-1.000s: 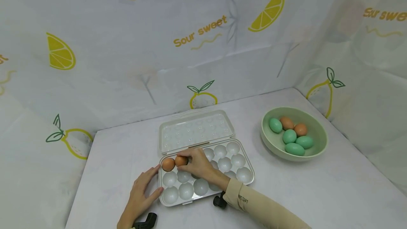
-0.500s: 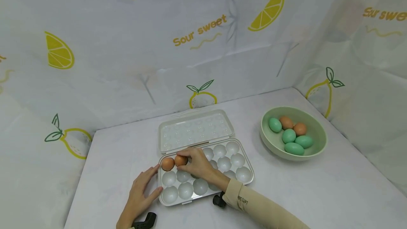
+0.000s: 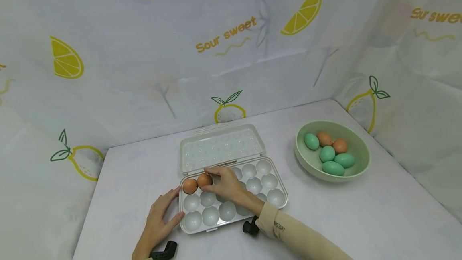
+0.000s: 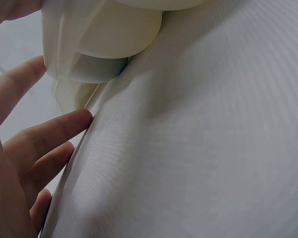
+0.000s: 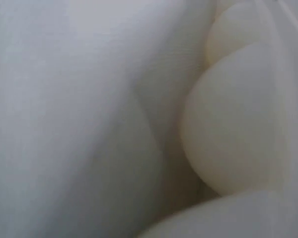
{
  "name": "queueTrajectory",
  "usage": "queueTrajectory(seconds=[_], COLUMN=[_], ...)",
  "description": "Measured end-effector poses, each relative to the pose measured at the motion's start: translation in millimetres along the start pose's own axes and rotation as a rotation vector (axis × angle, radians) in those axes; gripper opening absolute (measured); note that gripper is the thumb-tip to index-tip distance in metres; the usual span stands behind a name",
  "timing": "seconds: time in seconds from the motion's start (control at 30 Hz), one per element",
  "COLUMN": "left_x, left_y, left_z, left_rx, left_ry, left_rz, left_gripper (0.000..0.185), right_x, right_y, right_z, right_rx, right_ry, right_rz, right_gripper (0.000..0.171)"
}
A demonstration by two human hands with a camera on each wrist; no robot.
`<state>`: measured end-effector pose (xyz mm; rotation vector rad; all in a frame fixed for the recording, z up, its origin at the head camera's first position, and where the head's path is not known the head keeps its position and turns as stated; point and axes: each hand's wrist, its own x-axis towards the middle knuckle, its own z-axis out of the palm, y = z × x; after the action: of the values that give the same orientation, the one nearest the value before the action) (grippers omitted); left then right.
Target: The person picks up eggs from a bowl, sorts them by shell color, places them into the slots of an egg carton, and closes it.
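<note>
A white egg tray [image 3: 234,220] with round cups lies on the table, its lid [image 3: 223,147] folded back. Two brown eggs sit in the back-left corner cups: the corner egg [image 3: 190,186] and the second egg [image 3: 204,181]. My right hand [image 3: 231,187] reaches over the tray, index finger raised above the second egg and thumb at its near side, fingers spread off its surface. Fingers and thumb of my left hand [image 3: 159,220] touch the tray's left edge, fairly straight. In the left wrist view, the left fingertips [image 4: 84,116] rest by the cups' underside.
To the right stands a green bowl [image 3: 303,159] with several green eggs [image 3: 333,168] and two brown eggs, one being a brown egg [image 3: 339,146]. A printed fabric wall [image 3: 144,71] closes off the table's back and right side. Close cup undersides [image 5: 228,119] fill the right wrist view.
My right index finger has lifted and straightened off the second brown egg, which stays in its cup. The left hand holds its place at the tray's edge.
</note>
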<state>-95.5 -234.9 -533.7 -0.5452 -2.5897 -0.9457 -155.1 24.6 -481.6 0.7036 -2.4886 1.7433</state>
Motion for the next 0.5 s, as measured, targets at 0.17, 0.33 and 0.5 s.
queueTrajectory(seconds=[0.17, 0.33, 0.5], left_x=[-0.2, -0.5, -0.3], left_y=[-0.3, -0.1, 0.0], left_z=[0.4, 0.1, 0.2], left_rx=[0.005, 0.016, 0.013], left_ry=[0.004, 0.011, 0.017], left_rz=[0.003, 0.008, 0.02], left_gripper=[0.072, 0.072, 0.073], right_x=[0.2, 1.8, 0.9], right_y=[-7.6, -14.7, -17.1], right_z=[-11.1, -28.8, -57.3], right_rx=[0.141, 0.236, 0.272], right_ry=[0.0, 0.027, 0.088], right_rz=[0.041, 0.039, 0.04], right_gripper=[0.054, 0.053, 0.052])
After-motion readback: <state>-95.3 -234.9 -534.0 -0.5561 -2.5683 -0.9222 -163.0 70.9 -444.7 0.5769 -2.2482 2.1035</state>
